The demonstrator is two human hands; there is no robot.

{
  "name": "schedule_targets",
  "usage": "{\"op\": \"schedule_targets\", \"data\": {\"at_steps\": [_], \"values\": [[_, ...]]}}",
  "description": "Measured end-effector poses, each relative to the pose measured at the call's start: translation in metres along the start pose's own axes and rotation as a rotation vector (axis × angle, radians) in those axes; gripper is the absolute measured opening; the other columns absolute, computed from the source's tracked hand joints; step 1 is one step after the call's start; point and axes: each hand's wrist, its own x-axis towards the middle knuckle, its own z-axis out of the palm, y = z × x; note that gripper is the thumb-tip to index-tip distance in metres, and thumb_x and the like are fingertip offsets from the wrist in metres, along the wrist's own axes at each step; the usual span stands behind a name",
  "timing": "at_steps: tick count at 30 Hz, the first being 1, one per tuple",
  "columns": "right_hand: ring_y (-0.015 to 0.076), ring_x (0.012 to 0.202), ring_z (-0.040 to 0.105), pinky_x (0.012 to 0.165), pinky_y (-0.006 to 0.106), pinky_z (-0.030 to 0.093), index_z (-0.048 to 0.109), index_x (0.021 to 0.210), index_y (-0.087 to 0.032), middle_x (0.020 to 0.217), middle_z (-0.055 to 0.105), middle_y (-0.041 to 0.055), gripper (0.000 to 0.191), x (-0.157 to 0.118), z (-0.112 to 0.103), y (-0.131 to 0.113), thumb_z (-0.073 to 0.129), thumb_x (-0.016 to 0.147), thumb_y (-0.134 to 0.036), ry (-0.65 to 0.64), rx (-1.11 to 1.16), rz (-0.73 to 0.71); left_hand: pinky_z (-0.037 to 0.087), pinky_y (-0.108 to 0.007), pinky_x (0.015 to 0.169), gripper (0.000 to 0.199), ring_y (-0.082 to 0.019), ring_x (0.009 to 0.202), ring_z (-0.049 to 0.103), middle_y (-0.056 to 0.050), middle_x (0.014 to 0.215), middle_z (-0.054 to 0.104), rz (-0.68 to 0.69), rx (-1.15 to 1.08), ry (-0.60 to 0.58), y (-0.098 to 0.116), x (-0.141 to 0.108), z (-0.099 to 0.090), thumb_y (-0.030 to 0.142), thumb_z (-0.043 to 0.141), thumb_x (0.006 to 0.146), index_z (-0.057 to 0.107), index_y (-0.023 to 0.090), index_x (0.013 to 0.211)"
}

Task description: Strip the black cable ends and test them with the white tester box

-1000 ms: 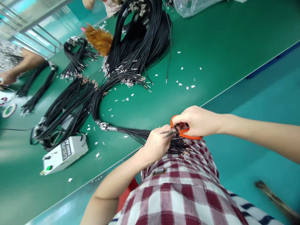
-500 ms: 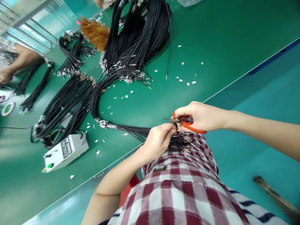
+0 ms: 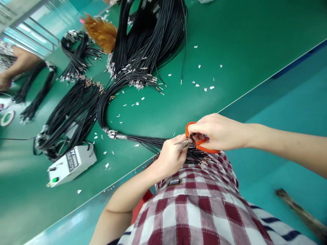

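A pair of orange-handled scissors (image 3: 207, 148) is in my right hand (image 3: 217, 131), the fingers wrapped round the handles. The blades point left and lie just over the fingers of my left hand (image 3: 172, 154). That hand is closed on a bundle of black cables (image 3: 145, 140) near its free ends. Bare copper-coloured tips (image 3: 203, 162) fan out over the checked apron (image 3: 194, 194) on my lap. The bundle runs left across the table edge to a cluster of silvery connectors (image 3: 112, 133), then curves up and back.
Large heaps of black cables (image 3: 163, 37) and further bundles (image 3: 74, 109) lie on the green table (image 3: 245, 44). A white box with a green button (image 3: 79, 162), a brown feather duster (image 3: 102, 34) and a tape roll (image 3: 7, 118) are there too. White scraps are scattered about. Another person's arm (image 3: 24, 61) shows far left.
The scissors have turned and come down a little with my right hand, so their blades now pass over my left hand's fingers. My left hand keeps hold of the cables.
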Motion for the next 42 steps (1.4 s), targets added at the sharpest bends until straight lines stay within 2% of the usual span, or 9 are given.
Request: {"op": "schedule_targets", "data": {"at_steps": [2,5,7,11,16,19,29,37,42], "values": [[0.0108,0.059,0.050,0.055,0.025,0.031,0.057,0.082,-0.021,0.070,0.062,-0.0024,0.002,0.001,0.008,0.008,0.057,0.081,-0.022,0.015,0.213,0.052,0.043,-0.026,0.071,0.023,-0.016,0.072,0.054,-0.004,0.077,0.062,-0.082,-0.112,-0.041,0.001,0.001,-0.002,0.024,0.047,0.097,0.062,0.018,0.081],[0.0108,0.063,0.054,0.060,0.025,0.040,0.051,0.082,-0.020,0.074,0.061,-0.0021,0.020,0.003,0.024,0.023,0.065,0.077,-0.034,0.127,0.669,0.198,0.038,-0.023,0.063,0.029,-0.012,0.065,0.048,-0.001,0.071,0.056,-0.233,-0.373,-0.047,0.001,0.004,-0.004,0.036,0.051,0.097,0.059,0.016,0.079],[0.0109,0.063,0.053,0.062,0.026,0.043,0.048,0.081,-0.021,0.072,0.058,-0.0032,0.033,0.001,0.036,0.030,0.072,0.073,-0.042,0.263,0.816,0.313,0.031,-0.021,0.053,0.033,-0.008,0.055,0.039,0.003,0.062,0.047,-0.312,-0.555,0.014,0.001,0.005,-0.006,0.045,0.056,0.094,0.057,0.015,0.079],[0.0117,0.062,0.049,0.060,0.026,0.041,0.051,0.079,-0.020,0.070,0.054,-0.0032,0.039,-0.017,0.053,0.030,0.068,0.080,-0.056,0.281,0.791,0.427,0.017,-0.021,0.043,0.038,-0.006,0.044,0.024,0.009,0.052,0.035,-0.364,-0.734,0.181,-0.001,0.009,-0.008,0.054,0.062,0.089,0.054,0.017,0.084],[0.0120,0.059,0.045,0.053,0.025,0.032,0.053,0.072,-0.020,0.064,0.053,-0.0027,0.043,-0.037,0.055,0.016,0.063,0.085,-0.060,0.127,0.382,0.469,0.023,-0.021,0.046,0.033,-0.006,0.044,0.030,0.009,0.050,0.040,-0.302,-0.678,0.281,-0.002,0.013,-0.004,0.050,0.058,0.093,0.051,0.018,0.090],[0.0116,0.057,0.043,0.052,0.025,0.028,0.052,0.069,-0.020,0.062,0.052,-0.0031,0.046,-0.032,0.053,0.011,0.060,0.086,-0.063,0.078,0.290,0.486,0.025,-0.021,0.047,0.030,-0.007,0.045,0.032,0.008,0.052,0.040,-0.292,-0.627,0.286,-0.002,0.013,-0.001,0.048,0.055,0.095,0.051,0.018,0.091],[0.0112,0.058,0.039,0.050,0.024,0.027,0.056,0.072,-0.020,0.066,0.044,-0.0031,0.056,-0.004,0.043,0.018,0.057,0.079,-0.075,-0.023,0.553,0.441,0.024,-0.022,0.048,0.027,-0.007,0.049,0.032,0.008,0.057,0.041,-0.272,-0.571,0.269,-0.004,0.010,0.003,0.045,0.054,0.096,0.052,0.019,0.092],[0.0089,0.053,0.031,0.048,0.023,0.026,0.043,0.067,-0.021,0.061,0.037,-0.0050,0.057,-0.001,0.040,0.016,0.055,0.081,-0.075,-0.098,0.794,0.391,0.024,-0.021,0.047,0.026,-0.007,0.049,0.032,0.008,0.057,0.040,-0.253,-0.582,0.274,-0.005,0.010,0.004,0.043,0.055,0.097,0.053,0.018,0.090],[0.0090,0.055,0.033,0.050,0.024,0.026,0.050,0.071,-0.020,0.063,0.040,-0.0048,0.057,-0.001,0.041,0.014,0.060,0.075,-0.076,-0.052,0.731,0.469,0.024,-0.020,0.046,0.030,-0.006,0.048,0.032,0.008,0.056,0.040,-0.254,-0.619,0.287,-0.004,0.011,0.003,0.046,0.059,0.094,0.054,0.017,0.089]]}}
